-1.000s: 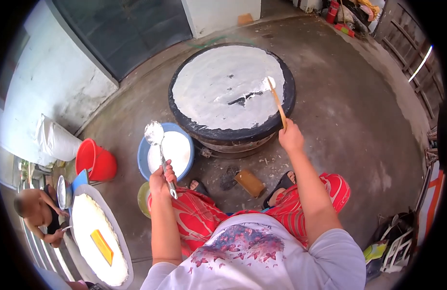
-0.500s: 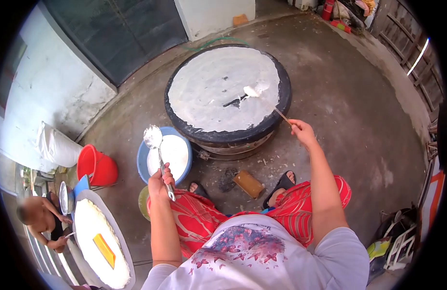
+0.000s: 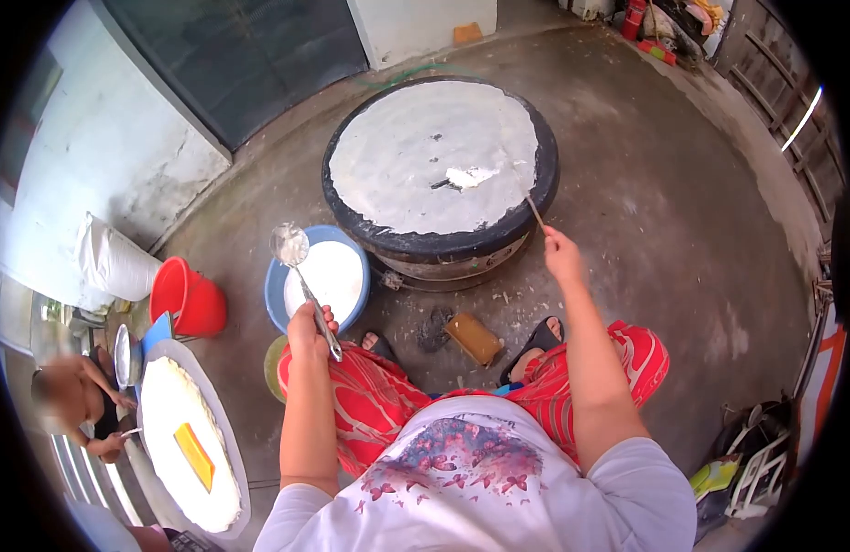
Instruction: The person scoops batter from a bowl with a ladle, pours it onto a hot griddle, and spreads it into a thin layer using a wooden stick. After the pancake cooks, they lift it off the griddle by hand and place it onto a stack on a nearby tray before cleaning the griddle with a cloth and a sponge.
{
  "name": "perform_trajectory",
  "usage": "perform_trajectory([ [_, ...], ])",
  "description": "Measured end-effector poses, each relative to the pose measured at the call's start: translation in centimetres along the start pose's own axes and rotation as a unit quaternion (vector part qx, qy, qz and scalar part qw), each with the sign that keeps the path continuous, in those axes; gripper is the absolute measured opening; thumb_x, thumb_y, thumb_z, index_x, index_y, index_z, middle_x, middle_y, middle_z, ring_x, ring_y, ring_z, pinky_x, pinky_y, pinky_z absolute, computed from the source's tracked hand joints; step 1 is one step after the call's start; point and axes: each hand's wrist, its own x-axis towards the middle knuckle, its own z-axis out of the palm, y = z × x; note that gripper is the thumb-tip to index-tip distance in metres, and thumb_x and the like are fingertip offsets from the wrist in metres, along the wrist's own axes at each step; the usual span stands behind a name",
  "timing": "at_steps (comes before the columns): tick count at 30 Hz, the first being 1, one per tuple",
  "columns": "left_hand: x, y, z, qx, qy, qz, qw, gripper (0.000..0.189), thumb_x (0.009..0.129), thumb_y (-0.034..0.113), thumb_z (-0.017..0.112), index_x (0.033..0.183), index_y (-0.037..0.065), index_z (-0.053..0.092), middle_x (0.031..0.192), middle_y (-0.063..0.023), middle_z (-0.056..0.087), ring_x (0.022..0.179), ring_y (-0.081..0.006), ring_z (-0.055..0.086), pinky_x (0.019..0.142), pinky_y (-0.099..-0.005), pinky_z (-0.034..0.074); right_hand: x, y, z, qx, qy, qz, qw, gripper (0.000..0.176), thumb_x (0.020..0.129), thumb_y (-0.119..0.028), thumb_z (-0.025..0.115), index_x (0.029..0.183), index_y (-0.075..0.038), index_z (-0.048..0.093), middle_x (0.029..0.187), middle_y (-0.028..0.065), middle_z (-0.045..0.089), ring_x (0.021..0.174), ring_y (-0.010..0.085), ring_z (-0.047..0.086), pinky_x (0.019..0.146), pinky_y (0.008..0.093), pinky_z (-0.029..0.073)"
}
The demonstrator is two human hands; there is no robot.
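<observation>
Right hand (image 3: 565,258): open floor (image 3: 664,230) to right; griddle (image 3: 434,247) ahead-left. Left hand (image 3: 312,331): basin (image 3: 276,293) just ahead; bucket (image 3: 201,308) farther left. Between: open gap.

Ladle (image 3: 303,281) in left fingers (image 3: 327,317): metal, shiny. Stick (image 3: 535,212) in right fingers (image 3: 552,239): looks wooden, matt. Griddle (image 3: 439,244) beyond right fingers: matt rim; coating (image 3: 402,147) on it matt, rough-edged. Basin (image 3: 275,290) just beyond left fingers: smooth plastic. Bucket (image 3: 204,308) left of left fingers: glossy plastic.
</observation>
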Motion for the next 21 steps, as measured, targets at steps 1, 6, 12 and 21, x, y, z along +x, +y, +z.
perform_trajectory([
  [1,-0.2,0.0,0.0,0.0,0.001,0.001,1.0,0.017,0.09,0.015,0.036,0.094,0.0,0.045,0.068,-0.01,0.05,0.05,-0.0152,0.046,0.041,-0.0271,0.038,-0.6,0.2,1.2,-0.006,-0.01,-0.035,0.999,0.025,0.083,-0.021,0.051,0.106,-0.018,0.06,0.098,0.0127,0.061,0.091,0.0252,0.06,0.078,0.0312,0.046],
  [6,-1.0,0.0,-0.5,0.081,-0.037,0.066,0.994,0.016,0.09,0.014,0.038,0.096,0.001,0.045,0.068,-0.0087,0.049,0.049,-0.0139,0.045,0.039,-0.0252,0.038,-4.3,-5.0,1.3,-0.101,-0.107,-0.082,0.986,0.025,0.085,-0.019,0.049,0.107,-0.017,0.059,0.09,0.0117,0.063,0.083,0.0268,0.061,0.072,0.0329,0.047],
  [12,-4.8,0.2,0.7,0.051,-0.15,0.043,0.986,0.017,0.09,0.013,0.038,0.099,0.001,0.045,0.067,-0.0087,0.049,0.049,-0.0128,0.044,0.037,-0.0238,0.036,-5.8,-1.7,3.7,0.058,-0.066,0.019,0.996,0.029,0.091,-0.014,0.04,0.116,-0.012,0.053,0.064,0.0054,0.061,0.051,0.0083,0.053,0.052,0.0246,0.043],
  [21,-5.3,-2.6,6.6,0.147,-0.253,0.014,0.956,0.017,0.089,0.014,0.041,0.096,0.0,0.047,0.067,-0.0077,0.05,0.048,-0.0114,0.043,0.037,-0.0234,0.036,-8.1,-4.3,7.3,0.039,-0.038,0.028,0.998,0.031,0.09,-0.013,0.039,0.119,-0.011,0.05,0.061,0.0065,0.06,0.047,0.0107,0.053,0.046,0.026,0.043],
])
